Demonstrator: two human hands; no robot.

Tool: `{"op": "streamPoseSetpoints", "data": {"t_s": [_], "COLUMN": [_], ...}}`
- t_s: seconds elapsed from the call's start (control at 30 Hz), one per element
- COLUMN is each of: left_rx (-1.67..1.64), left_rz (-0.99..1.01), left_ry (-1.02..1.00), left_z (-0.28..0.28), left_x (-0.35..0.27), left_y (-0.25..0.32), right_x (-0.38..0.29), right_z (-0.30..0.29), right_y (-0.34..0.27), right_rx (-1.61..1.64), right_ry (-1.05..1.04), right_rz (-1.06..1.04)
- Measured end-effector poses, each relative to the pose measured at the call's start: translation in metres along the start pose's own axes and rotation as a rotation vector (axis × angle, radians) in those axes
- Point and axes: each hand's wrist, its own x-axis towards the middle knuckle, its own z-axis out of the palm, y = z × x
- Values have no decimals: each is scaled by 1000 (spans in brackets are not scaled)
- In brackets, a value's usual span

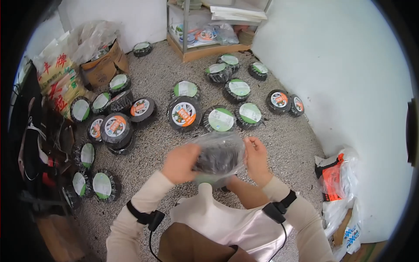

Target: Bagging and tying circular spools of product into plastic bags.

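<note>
A clear plastic bag [226, 139] with a dark round bundle [218, 159] inside is between my hands, above my lap. My left hand [181, 163], slightly blurred, lies against the bag's left side, its fingertips partly hidden. The fingers of my right hand [257, 154] pinch the bag's right edge. Below the bag a green patch shows, partly covered by it. Just beyond stand black round packages in shiny wrap, one with an orange and white label [183, 114] and others with green and white labels [221, 120].
More wrapped packages [116, 128] are piled on the speckled floor at the left. Behind them are an open cardboard box [104, 67] and printed sacks [60, 82]. A glass-sided shelf [209, 49] stands at the back. Plastic bags [340, 180] lie by the right wall.
</note>
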Motion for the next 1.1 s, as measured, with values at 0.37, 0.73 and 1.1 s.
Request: {"op": "streamPoseSetpoints", "data": {"t_s": [0.37, 0.73, 1.1], "left_rx": [-376, -1230, -1404], "left_rz": [52, -1930, -1800], "left_ry": [48, 1838, 1777], "left_z": [62, 108, 59], "left_x": [-45, -481, -473], "left_y": [-26, -277, -327], "right_x": [-15, 10, 11], "right_z": [-14, -7, 37], "right_y": [-47, -13, -34], "right_rx": [-485, -581, -768], "right_ry": [-284, -331, -356], "right_rz": [-26, 122, 224]}}
